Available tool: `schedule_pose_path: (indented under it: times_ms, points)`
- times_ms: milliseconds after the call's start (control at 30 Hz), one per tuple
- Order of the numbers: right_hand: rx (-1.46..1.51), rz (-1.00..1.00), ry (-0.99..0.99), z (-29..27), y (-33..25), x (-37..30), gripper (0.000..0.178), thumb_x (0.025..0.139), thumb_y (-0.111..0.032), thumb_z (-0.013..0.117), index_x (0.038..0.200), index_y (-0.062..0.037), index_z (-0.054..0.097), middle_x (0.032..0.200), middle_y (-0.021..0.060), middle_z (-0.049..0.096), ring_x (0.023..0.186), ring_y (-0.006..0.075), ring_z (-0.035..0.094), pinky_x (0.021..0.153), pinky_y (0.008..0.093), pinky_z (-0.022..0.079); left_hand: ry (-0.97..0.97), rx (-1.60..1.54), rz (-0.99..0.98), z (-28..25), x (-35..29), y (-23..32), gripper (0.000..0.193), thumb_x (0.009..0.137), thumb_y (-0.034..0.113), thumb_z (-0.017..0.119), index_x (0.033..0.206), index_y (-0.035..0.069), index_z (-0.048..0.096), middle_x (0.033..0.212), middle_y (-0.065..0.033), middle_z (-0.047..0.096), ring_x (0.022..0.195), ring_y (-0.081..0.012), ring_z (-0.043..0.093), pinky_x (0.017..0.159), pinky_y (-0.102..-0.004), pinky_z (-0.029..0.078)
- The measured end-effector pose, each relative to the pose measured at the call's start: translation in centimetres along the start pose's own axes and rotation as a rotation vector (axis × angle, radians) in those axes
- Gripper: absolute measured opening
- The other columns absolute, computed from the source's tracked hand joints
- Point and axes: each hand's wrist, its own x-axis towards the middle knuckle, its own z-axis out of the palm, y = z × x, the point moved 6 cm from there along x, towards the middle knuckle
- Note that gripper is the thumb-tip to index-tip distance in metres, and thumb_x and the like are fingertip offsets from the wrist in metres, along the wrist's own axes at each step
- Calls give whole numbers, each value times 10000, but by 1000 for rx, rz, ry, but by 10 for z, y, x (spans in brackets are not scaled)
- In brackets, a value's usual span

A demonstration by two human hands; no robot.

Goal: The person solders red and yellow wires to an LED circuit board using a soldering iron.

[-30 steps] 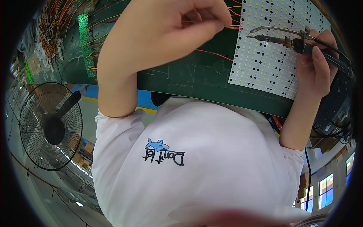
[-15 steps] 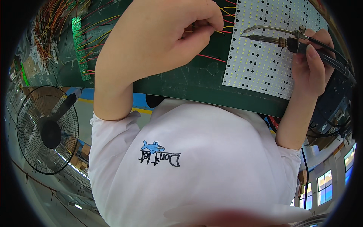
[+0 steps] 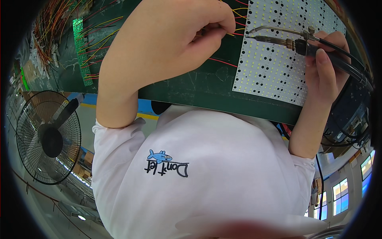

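Note:
My right hand point(image 3: 327, 71) is closed around a soldering iron point(image 3: 270, 41) with a thin curved metal feed tube point(image 3: 278, 28) clamped along it. The iron's tip points left, over the left edge of a white LED panel point(image 3: 258, 75) dotted with small yellowish chips and black holes. Just left of that edge, my left hand point(image 3: 187, 44) pinches a thin wire point(image 3: 240, 34); the grip itself is partly hidden by the curled fingers. Other red and yellow wires run to the panel's edge. Whether the tip touches the panel, I cannot tell.
A narrow green circuit board strip point(image 3: 82, 51) with red, yellow and black wires lies left on the dark green table point(image 3: 191, 87). Beyond it is a bundle of loose wires point(image 3: 51, 32). A black fan point(image 3: 51, 141) stands at the left; black cables point(image 3: 360, 75) trail from the iron.
My right hand has shifted slightly left, bringing the soldering iron's tip from over the panel to its left edge. The left hand keeps its pinch almost in place.

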Motion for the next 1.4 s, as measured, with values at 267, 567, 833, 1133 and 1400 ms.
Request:
schedule_pose_path:
  times_ms: [267,567,833,1133,1400]
  points:
    - [-48,-5,13,4,-1,1,139,929,-26,625,1035,31,556,973,142,629,819,133,558,681,199,452,45,-91,21,4,-1,-4,120,825,32,690,942,32,715,781,-102,665,686,-270,659,600,-351,532]
    - [-76,37,12,5,-1,0,166,934,-16,626,1067,38,543,995,144,618,867,137,578,711,193,484,71,-53,89,0,0,2,123,823,31,690,943,24,714,787,-109,673,701,-291,667,609,-358,537]
    - [-28,49,-12,4,0,2,166,938,-18,628,1068,39,542,1025,149,617,877,137,583,728,194,499,5,0,26,1,1,0,122,824,26,694,944,20,713,785,-120,671,698,-298,667,610,-365,539]
    - [118,17,52,-3,-1,6,178,921,-51,640,1071,26,581,950,132,656,772,117,589,646,220,466,18,-79,47,2,0,-2,125,830,26,700,954,11,697,784,-125,667,697,-312,663,604,-371,533]
    - [238,43,47,-11,1,1,164,943,-1,562,1095,62,565,1031,171,632,889,154,618,785,238,511,72,25,217,-24,-8,3,261,684,79,832,894,88,676,889,-63,638,767,-287,640,638,-389,525]
